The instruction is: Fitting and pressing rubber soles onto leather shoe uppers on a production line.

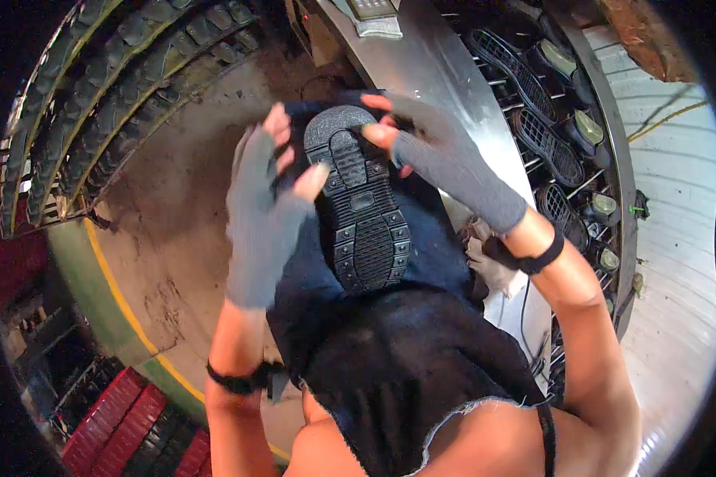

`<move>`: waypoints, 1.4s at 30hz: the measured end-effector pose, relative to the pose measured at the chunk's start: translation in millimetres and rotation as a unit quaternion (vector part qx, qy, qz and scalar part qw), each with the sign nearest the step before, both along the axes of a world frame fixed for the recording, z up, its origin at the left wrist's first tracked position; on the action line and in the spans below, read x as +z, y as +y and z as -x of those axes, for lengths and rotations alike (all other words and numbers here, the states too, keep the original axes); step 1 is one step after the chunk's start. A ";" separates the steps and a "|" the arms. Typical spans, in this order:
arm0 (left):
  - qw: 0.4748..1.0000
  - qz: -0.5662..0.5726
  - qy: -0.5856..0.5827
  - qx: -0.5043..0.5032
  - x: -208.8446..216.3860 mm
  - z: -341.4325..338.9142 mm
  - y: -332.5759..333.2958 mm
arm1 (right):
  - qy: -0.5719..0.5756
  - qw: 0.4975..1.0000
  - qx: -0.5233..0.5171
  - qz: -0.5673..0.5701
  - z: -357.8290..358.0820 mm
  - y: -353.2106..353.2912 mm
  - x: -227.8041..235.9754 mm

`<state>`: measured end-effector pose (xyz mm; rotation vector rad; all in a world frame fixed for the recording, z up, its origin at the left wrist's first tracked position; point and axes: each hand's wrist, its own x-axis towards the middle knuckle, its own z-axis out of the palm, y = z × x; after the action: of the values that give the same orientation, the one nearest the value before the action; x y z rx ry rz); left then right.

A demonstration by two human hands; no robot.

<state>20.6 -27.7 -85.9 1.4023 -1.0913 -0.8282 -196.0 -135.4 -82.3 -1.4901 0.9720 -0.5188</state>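
Note:
A black shoe sole [362, 201] lies tread side up across my lap, its rounded heel end pointing away from me; whether an upper is attached beneath it is hidden. My right hand [433, 147], in a grey fingerless glove, grips the sole's far right edge, the thumb on the tread and the fingers curled at the rim. On the other side my left hand [266, 203], gloved the same way, has its fingers spread. Its thumb is at the sole's left edge; I cannot tell if it touches. A black apron [398, 350] covers my lap.
A metal workbench [441, 71] runs along my right, with a white cloth [497, 266] near its edge. Beyond it, a rack [624, 183] carries several black soles and shoe forms. Curved shelves of dark shoe parts [123, 87] stand far left, red-and-black stacks [111, 421] near left.

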 end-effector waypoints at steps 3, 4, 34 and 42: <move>0.989 -0.079 -0.089 -0.086 14.9 2.4 -34.3 | 0.044 0.995 0.043 0.084 -11.1 -14.2 17.0; 0.960 -0.124 -0.219 -0.125 18.8 2.0 -37.4 | 0.054 0.994 0.040 0.085 -13.9 -17.5 21.8; 0.962 -0.200 0.083 -0.166 -18.3 -34.8 -83.1 | -0.092 0.991 0.051 -0.085 -36.3 -74.0 -24.1; 0.964 -0.045 0.143 -0.218 41.0 10.7 -39.6 | -0.183 0.977 0.078 -0.075 20.6 4.4 19.0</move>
<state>9.9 -67.3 -44.9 1.0802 -1.1606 -1.3688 -216.5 -131.0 -63.3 -1.2660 0.5863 -0.5677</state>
